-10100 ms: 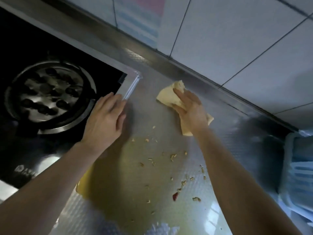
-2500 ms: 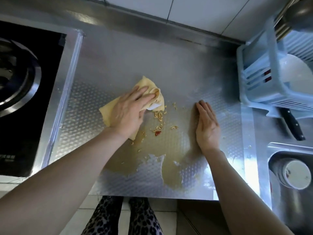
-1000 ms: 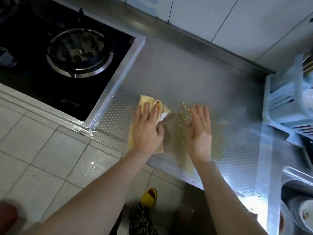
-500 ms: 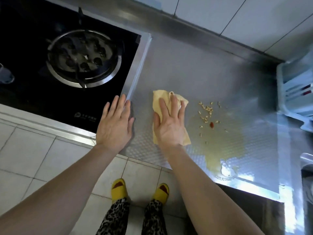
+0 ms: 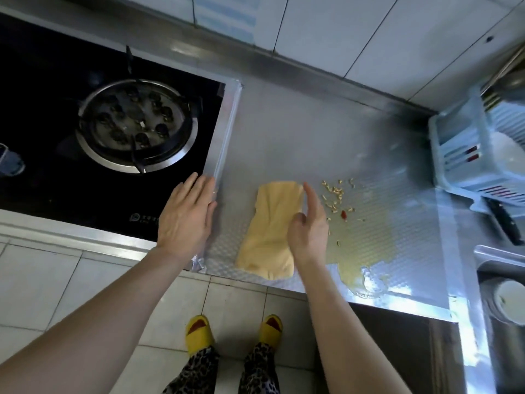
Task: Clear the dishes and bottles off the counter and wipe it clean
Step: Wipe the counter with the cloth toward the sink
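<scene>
A yellow cloth lies flat on the steel counter, reaching to its front edge. My right hand is turned on its edge along the cloth's right side, fingers straight, holding nothing. My left hand rests flat with straight fingers on the stove's right front corner, left of the cloth. Food crumbs with a red bit lie right of my right hand. A yellowish wet patch spreads toward the counter's front edge.
A black gas stove with a round burner fills the left. A light blue dish rack stands at the right, a black-handled knife in front of it. The sink at lower right holds white dishes.
My right hand has come off the top of the cloth and turned onto its edge at the cloth's right side. The cloth now lies spread out longer. My left hand stays by the stove.
</scene>
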